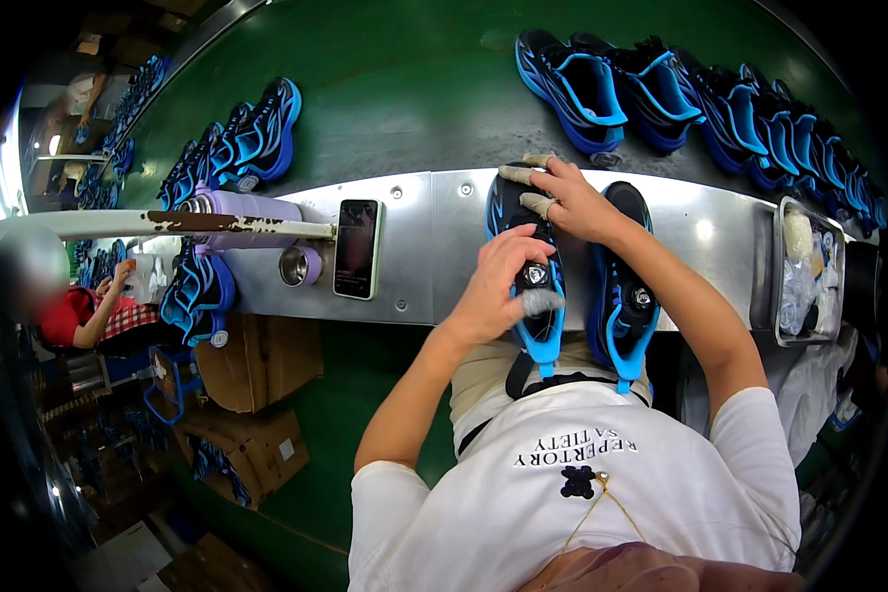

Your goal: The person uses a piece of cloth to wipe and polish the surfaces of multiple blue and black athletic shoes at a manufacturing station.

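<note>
A black and blue sneaker point(535, 340) lies on the steel ledge in front of me, its toe pointing away and its bright blue heel toward my lap. My right hand point(574, 202) presses over its toe, several fingertips wrapped in beige covers. At the middle of the same shoe, my left hand point(503, 281) curls over the side. Its thumb wears a grey fuzzy cover and lies by a round dial point(535, 274) on the tongue. The matching sneaker point(626, 286) stands just to the right, with its own dial showing, untouched beneath my right forearm.
Rows of similar sneakers point(651, 94) stand on the green conveyor point(405, 79). Left on the steel ledge point(412, 237) are a phone point(356, 249), a lilac flask point(252, 212) and its cup point(300, 265). A metal tray point(809, 271) is at right; cardboard boxes and another person are at left.
</note>
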Demonstrator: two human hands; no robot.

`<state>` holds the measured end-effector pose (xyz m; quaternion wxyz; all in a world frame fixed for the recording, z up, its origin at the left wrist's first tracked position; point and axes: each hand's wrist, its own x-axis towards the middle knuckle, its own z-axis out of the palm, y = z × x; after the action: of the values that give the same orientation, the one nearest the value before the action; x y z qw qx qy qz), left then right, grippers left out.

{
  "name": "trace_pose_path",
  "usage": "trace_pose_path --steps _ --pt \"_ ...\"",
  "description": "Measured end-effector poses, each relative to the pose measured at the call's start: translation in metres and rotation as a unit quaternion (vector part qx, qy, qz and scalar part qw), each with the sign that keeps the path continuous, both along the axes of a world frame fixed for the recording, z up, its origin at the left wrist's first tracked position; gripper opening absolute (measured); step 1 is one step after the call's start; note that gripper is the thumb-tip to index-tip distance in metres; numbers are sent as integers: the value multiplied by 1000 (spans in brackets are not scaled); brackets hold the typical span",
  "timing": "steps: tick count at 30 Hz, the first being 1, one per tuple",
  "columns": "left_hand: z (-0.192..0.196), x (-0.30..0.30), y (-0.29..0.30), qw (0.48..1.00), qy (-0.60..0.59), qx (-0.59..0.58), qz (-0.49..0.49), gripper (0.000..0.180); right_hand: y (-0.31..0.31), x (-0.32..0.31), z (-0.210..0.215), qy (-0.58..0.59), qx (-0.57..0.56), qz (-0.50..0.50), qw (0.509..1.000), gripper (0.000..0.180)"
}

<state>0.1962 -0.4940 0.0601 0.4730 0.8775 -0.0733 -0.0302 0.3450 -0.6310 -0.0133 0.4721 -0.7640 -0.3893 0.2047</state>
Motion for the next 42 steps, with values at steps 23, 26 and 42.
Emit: trace_pose_path --steps 23,26,42 --pt "33 -78 -20 875 279 -265 294 27 -48 -22 60 2 47 131 990 49" --pt "39 -79 -43 730 320 -515 314 30 -50 -34 69 21 69 178 981 46" --pt "53 -55 -56 782 336 -450 270 29 -65 -22 77 73 13 -23 997 37"
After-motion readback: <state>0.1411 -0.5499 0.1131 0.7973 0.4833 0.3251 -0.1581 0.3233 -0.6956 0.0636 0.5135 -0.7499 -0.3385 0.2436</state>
